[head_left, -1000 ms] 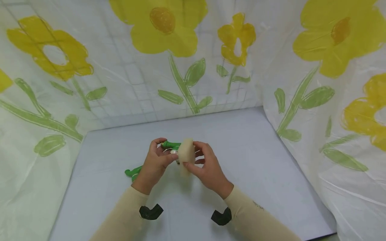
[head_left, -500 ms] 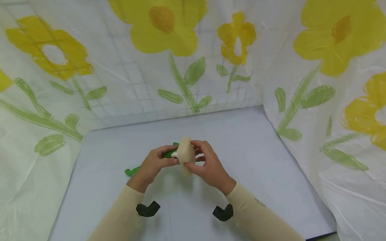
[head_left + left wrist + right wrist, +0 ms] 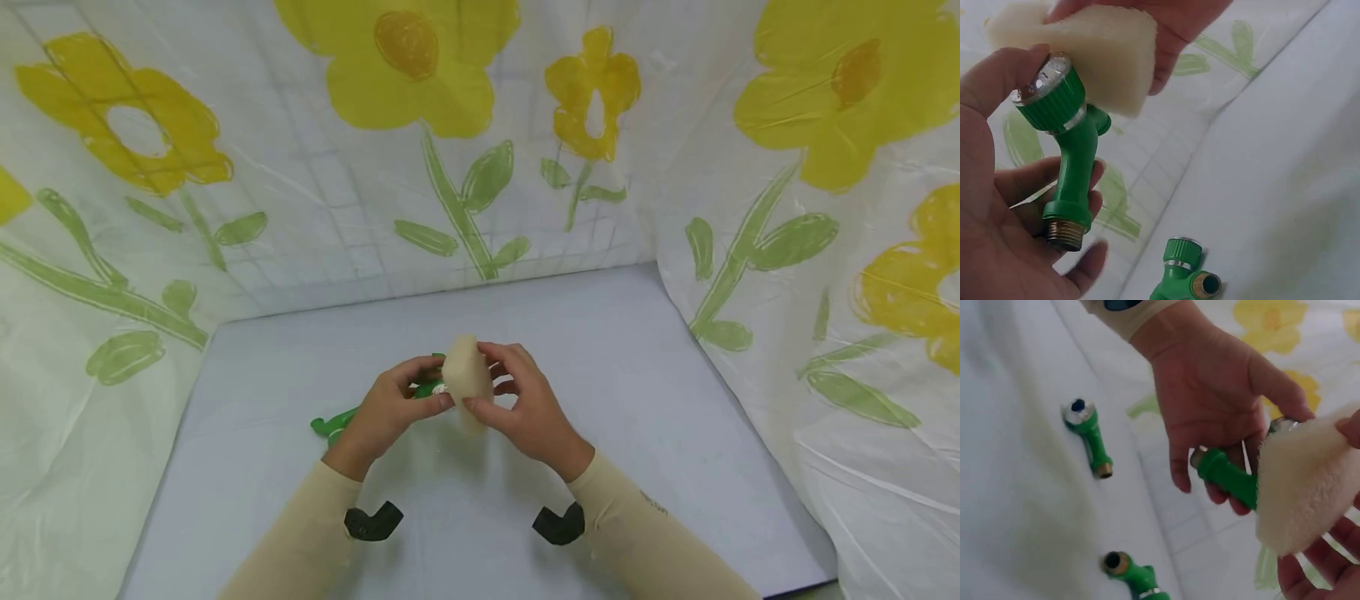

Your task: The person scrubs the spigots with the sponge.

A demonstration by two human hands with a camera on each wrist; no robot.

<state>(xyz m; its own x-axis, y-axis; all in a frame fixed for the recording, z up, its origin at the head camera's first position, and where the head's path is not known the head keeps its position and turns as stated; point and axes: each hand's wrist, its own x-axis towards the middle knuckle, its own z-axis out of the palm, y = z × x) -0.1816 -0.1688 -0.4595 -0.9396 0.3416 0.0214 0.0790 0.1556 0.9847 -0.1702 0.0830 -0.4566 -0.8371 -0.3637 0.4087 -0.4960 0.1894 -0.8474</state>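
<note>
Held tap (image 3: 1230,479) partly hidden behind pale sponge (image 3: 1307,487), lower tap (image 3: 1138,577) cut off at bottom edge, sleeve lettering (image 3: 654,502) illegible

The bench (image 3: 637,400) has a flat, pale grey-white top; a thin dark edge is visible at the lower right. A white curtain (image 3: 315,267) encloses the rear, left and right sides, with its rear section standing along the far edge of the bench. The curtain carries a pattern of large yellow flowers (image 3: 408,100), green stems (image 3: 453,204) and leaves (image 3: 487,177). Faint grid lines show across the rear section. Illumination is diffuse; soft shadows fall on the bench top.
</note>
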